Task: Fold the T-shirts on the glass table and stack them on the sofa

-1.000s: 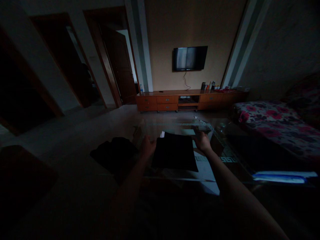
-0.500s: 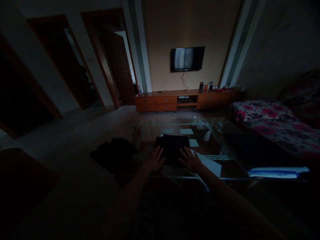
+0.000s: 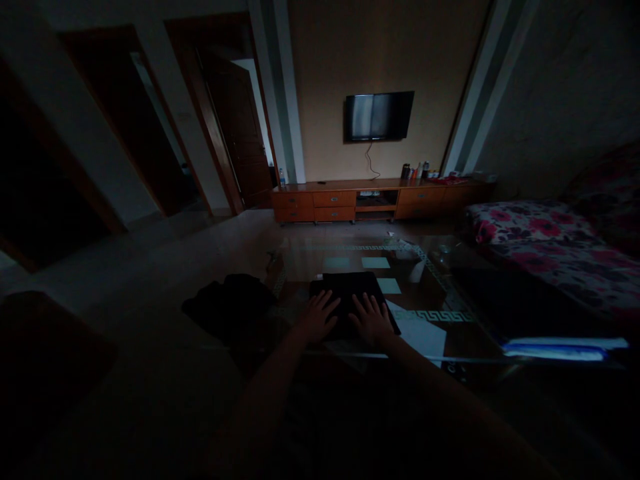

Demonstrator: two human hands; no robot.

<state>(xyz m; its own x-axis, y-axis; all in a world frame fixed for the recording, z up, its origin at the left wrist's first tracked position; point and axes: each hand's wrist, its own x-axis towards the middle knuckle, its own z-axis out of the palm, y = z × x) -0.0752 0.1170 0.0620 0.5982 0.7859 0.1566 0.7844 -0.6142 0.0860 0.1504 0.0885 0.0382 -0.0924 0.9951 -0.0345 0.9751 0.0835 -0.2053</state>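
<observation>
A folded black cloth (image 3: 350, 283), likely a garment, lies flat on the glass table (image 3: 310, 250), with a small pale tag at its far left corner. My left hand (image 3: 319, 319) rests on its left part, palm down and fingers spread. On its right part lies my right hand (image 3: 371, 317), also flat with the fingers apart. Neither hand grips anything. To the left, a crumpled dark cloth heap (image 3: 227, 301) sits at the table's edge. The room is dim, so the folds of the black cloth hardly show.
A dark stack with white and blue edges (image 3: 565, 348) lies at the table's right. Pale paper (image 3: 423, 337) shows beside my right hand. Beyond stand a low wooden cabinet (image 3: 335, 198), a wall television (image 3: 380, 117) and a flowered sofa (image 3: 540, 223).
My right hand has shifted slightly left and my left hand slightly right, so they are closer together on the black cloth. More of the cloth's right edge shows. The view has shifted a little.
</observation>
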